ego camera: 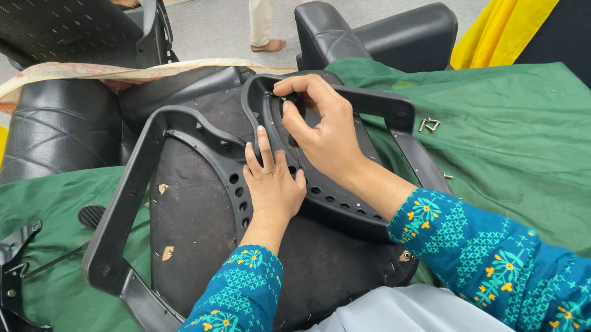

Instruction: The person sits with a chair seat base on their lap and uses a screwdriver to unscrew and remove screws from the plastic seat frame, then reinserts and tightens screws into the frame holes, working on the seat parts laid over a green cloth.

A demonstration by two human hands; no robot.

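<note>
Two hands work on an upturned black chair seat that lies on a green cloth over the bench. The left hand rests flat, fingers spread, on the perforated black plastic plate at the seat's centre. At one o'clock from it, the right hand pinches something small and dark at the plate's upper rim. Loose screws lie at three o'clock from that hand, and a metal bracket sits at nine o'clock, well apart.
</note>
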